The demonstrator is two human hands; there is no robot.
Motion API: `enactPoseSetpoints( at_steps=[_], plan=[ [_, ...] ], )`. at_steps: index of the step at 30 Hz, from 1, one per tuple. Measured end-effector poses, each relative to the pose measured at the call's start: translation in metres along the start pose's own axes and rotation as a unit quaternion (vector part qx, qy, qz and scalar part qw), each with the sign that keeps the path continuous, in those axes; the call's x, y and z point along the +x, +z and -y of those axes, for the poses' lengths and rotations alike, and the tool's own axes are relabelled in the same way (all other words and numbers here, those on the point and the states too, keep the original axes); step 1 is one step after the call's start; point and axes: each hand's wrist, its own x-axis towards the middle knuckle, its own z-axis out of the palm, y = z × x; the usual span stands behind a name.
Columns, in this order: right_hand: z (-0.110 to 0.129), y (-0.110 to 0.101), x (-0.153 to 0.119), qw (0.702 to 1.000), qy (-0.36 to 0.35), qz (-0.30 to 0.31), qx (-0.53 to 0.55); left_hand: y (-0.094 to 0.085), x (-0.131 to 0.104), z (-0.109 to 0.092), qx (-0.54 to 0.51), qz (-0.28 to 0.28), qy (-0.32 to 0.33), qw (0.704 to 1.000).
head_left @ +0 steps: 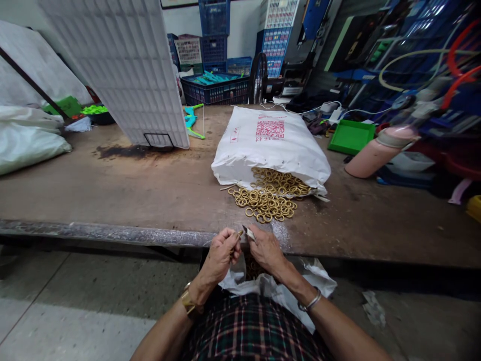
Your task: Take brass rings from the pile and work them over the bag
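My left hand (224, 253) is closed around brown-gold rings, one of them pinched at the fingertips near the table's front edge. A small knife (248, 232) with a pointed blade is in my right hand (266, 249), its tip close to that ring. Just beyond my hands, a pile of gold-brown rings (265, 203) spills from the mouth of a white sack (278, 145) with red print. Below my hands, an open white bag (300, 286) lies at my lap with more rings inside, partly hidden by my right arm.
A white ribbed panel (124, 70) stands on the brown table (169, 185), with a cyan-green piece (193, 120) beside it. At the right are a green tray (351, 136) and a pink bottle (379, 150). A white bundle (28, 138) lies far left; crates (216, 90) stand behind.
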Motion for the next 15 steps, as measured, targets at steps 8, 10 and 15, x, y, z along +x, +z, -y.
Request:
enactPoseSetpoints(
  at_steps=[8,10,15],
  plan=[
    [-0.008,-0.013,0.027,0.992,0.035,-0.087,-0.085,-0.002,0.0,-0.009,-0.099,0.001,-0.045,0.994],
    [-0.005,-0.016,0.034,0.99,0.037,-0.079,-0.11,-0.002,0.0,-0.008,-0.104,0.001,-0.05,0.993],
    [0.003,-0.01,0.048,0.984,0.041,-0.048,-0.168,-0.004,0.002,-0.008,-0.125,0.001,-0.055,0.991]
  ],
)
